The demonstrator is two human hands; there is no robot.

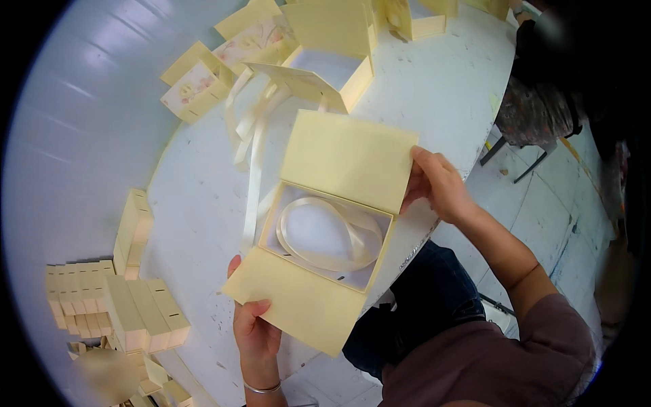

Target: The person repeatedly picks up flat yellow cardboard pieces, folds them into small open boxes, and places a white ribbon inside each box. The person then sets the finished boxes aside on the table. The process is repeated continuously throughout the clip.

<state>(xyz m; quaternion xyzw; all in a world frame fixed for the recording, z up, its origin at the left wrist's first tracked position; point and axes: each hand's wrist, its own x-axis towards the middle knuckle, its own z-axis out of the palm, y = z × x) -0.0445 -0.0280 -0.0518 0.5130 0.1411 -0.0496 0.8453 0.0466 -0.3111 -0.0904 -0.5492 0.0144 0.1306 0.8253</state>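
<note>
A pale yellow gift box (342, 159) is held open above the white table, its two lid flaps spread to the far and near sides. Inside its white-lined tray lies a loosely coiled cream ribbon (308, 262). My left hand (256, 332) pinches the left corner of the near flap, thumb on top and fingers beneath. At the right edge of the far flap, my right hand (439, 184) grips with the thumb over it; its other fingers are partly hidden behind.
Open yellow boxes (324, 30) and long loose ribbons (252, 190) lie on the table (196, 230) at the far side. Stacked closed boxes (146, 312) stand at the left. The table's curved edge runs along the right, with a stool (532, 163) beyond.
</note>
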